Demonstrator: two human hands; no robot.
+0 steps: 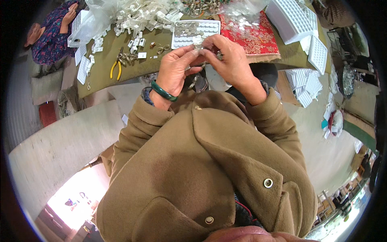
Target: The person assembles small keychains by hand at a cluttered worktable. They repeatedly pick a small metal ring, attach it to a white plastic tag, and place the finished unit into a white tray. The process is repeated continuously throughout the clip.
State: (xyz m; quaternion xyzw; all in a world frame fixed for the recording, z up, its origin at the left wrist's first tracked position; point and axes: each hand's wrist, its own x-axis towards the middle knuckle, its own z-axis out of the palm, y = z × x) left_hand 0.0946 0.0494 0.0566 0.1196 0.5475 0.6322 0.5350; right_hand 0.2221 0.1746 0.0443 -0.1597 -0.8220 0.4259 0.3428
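Above the near edge of the table, my left hand (174,69) and my right hand (230,58) meet with fingertips pinched together. Between them is a small whitish piece (197,39); its kind is hard to make out, since the fingers cover much of it. A dark green bangle (163,92) circles my left wrist. Just beyond my hands lies a white tray (174,43) with rows of small hollows, part of it covered with silvery round pieces. Left of my hands rest pliers with yellow handles (116,69), a small white block (142,55) and some brass-coloured rings (163,49).
White plastic pieces (139,18) are heaped at the far side beside a clear plastic bag (94,24). A red patterned cloth (262,46) carries clear packets. Stacked white trays (291,22) stand at the right, above a box of white trays (304,84). Another person (52,36) sits at the far left.
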